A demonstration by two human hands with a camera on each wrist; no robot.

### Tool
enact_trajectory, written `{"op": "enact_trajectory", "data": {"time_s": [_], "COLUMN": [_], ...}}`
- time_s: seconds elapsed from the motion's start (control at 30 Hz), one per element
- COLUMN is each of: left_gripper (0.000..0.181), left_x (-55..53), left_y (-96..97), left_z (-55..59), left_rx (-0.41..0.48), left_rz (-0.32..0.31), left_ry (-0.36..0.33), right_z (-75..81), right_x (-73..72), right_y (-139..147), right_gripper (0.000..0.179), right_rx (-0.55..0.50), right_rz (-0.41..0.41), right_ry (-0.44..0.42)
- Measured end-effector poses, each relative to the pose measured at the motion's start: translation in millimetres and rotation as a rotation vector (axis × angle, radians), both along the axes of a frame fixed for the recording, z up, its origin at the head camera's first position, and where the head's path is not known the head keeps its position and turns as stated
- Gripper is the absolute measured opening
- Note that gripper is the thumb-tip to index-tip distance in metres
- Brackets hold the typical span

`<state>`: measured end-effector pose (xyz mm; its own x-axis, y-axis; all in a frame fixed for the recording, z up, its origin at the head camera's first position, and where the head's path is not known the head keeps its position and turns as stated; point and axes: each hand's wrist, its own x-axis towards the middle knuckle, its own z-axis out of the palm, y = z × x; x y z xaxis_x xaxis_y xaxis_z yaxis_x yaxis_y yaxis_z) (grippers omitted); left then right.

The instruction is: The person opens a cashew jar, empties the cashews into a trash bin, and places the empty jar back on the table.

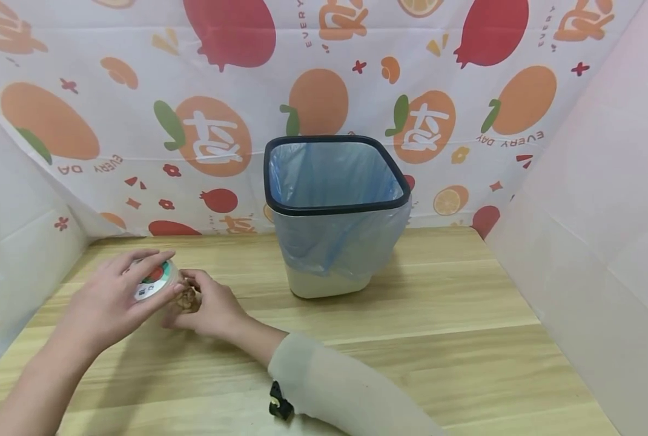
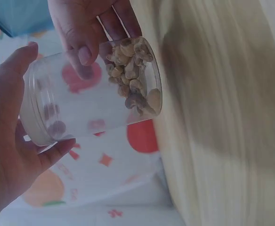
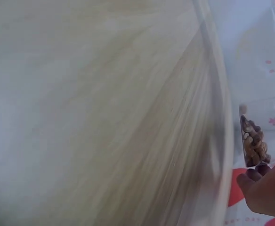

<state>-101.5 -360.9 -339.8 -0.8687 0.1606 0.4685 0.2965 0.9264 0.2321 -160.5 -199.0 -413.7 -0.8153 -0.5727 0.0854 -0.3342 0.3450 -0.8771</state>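
A clear jar [image 2: 90,106] with light brown, cashew-like pieces [image 2: 130,70] gathered near its base is between my two hands. Its round lid [image 1: 154,280] carries a white, green and red label. My left hand [image 1: 103,300] grips the lid end, fingers over the top and thumb at the side. Around the lower part of the jar, my right hand [image 1: 215,307] holds on, thumb on one side and fingers on the other. The jar appears raised above the table. In the right wrist view, only the part with the pieces [image 3: 255,143] shows clearly.
A light bin [image 1: 329,286] with a black rim and a blue bag liner stands at the back middle of the wooden table [image 1: 466,315]. Fruit-patterned cloth [image 1: 269,97] hangs behind, and pale sheets close off both sides.
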Motion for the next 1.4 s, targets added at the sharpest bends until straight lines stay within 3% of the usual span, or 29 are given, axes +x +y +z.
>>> {"op": "enact_trajectory", "data": {"time_s": [0.23,0.53,0.8,1.17,1.4], "left_gripper": [0.064,0.065,0.063,0.061,0.062], "left_x": [2.8,8.3,9.8,6.1,-1.8], "left_y": [32.3,78.2,113.2,157.7,178.6], "left_z": [13.4,23.7,28.7,27.2,24.7], "left_rx": [-0.028,-0.009,0.0,0.074,0.12], "left_rz": [-0.105,-0.192,-0.277,-0.349,-0.375], "left_ry": [0.109,0.152,0.158,0.123,0.089], "right_z": [6.0,16.5,23.8,23.0,27.0], "right_x": [3.6,11.0,14.3,10.6,4.4], "right_y": [36.9,94.1,137.0,190.8,216.7], "right_gripper": [0.086,0.087,0.089,0.095,0.091], "right_rx": [-0.08,-0.123,-0.17,-0.185,-0.209], "right_rz": [0.023,0.052,0.081,0.11,0.16], "right_ry": [0.019,0.006,-0.019,0.115,0.125]}}
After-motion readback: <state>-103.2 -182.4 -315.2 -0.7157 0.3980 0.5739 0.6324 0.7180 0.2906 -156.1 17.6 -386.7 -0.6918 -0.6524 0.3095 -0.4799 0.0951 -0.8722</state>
